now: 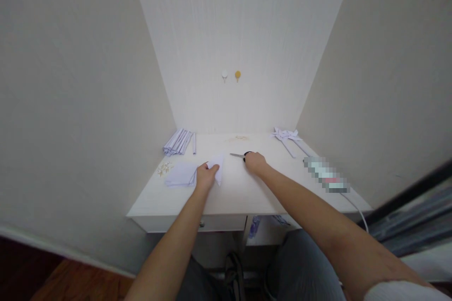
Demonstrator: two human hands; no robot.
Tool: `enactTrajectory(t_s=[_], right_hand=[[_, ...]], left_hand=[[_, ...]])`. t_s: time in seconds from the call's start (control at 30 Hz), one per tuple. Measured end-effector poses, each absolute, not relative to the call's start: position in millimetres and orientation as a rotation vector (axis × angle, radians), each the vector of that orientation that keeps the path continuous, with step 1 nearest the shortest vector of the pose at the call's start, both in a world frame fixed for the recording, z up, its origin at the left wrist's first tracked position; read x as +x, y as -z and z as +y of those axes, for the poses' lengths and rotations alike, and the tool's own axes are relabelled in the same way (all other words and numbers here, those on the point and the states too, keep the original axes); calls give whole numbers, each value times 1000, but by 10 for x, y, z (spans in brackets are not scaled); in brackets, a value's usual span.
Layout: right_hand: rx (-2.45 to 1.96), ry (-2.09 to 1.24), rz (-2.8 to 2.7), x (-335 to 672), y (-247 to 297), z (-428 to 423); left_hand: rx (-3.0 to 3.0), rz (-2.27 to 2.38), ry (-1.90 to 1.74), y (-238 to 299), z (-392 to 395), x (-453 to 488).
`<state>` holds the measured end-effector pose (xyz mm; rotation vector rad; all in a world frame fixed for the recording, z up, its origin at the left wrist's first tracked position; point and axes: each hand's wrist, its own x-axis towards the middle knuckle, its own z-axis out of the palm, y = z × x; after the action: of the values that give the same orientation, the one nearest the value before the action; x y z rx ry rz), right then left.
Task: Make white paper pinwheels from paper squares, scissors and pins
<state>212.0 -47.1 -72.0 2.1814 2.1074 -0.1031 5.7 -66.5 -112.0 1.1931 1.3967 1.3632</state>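
Note:
My left hand [206,176] is closed on a folded piece of white paper [218,169], thumb on top, near the middle of the desk. Just left of that hand lies a stack of white paper sheets [180,174]. My right hand [255,163] grips a pair of scissors [237,155] by its black handle. Its metal blades point left toward the folded paper and stay apart from it. Whether the blades are parted is too small to tell.
Rolled paper tubes [178,142] are piled at the back left, near small pale bits [165,168]. Paper pinwheel-like shapes on sticks [286,136] lie back right. A blurred-out device [326,176] with a white cable [360,214] sits at right. Walls enclose the white desk [233,197].

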Motion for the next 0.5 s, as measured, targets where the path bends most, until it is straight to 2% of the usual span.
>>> enactTrajectory(t_s=[0.23, 0.5], right_hand=[[2192, -38, 2135, 2012, 771, -691], [2095, 76, 2029, 1952, 612, -507]], left_hand=[[1305, 1388, -1357, 1133, -892, -12], [1341, 1387, -1377, 1171, -849, 2]])
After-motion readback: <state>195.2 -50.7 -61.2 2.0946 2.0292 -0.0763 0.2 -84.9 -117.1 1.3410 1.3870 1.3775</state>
